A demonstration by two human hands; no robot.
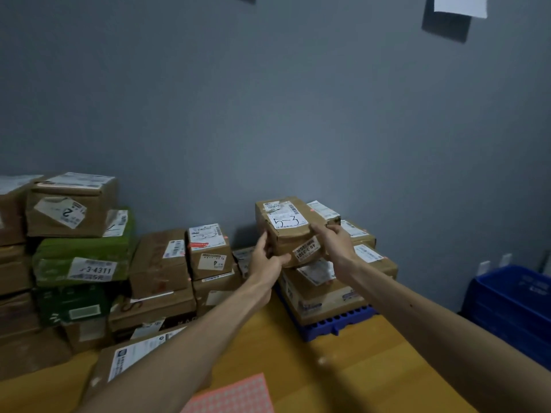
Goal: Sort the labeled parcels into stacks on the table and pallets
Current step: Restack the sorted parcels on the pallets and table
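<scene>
At the near edge, a pink sheet of dot stickers (229, 394) lies on the yellow wooden worktop (343, 368). Just left of it is a flat brown parcel (119, 362) with a white label, partly hidden by the left forearm. Both bare arms stretch forward over the worktop, nearly straight, and meet at one small brown carton, the 5-3 parcel (290, 231), named for the handwriting on its top label. The left hand (265, 263) grips its lower left corner: the fingers (262, 242) curl up the left side and the thumb lies along the bottom front edge. The right hand (334, 242) clasps the right end, its fingers (317, 228) reaching over the top front edge. The parcel is tilted slightly toward the camera, at the top of a stack. Whether it rests on the large carton (322, 296) below or hangs just above it cannot be told. That carton sits on a blue pallet (337, 326) on the worktop, with smaller labelled boxes (366, 251) behind the right hand. To the left stand more stacks, among them a green parcel (80, 263) and, above it, a brown box marked 2 (68, 207). Blue crates (512, 302) stand at the far right. A grey wall (268, 114) rises behind everything, with a white paper (460, 5) fixed near its top.
</scene>
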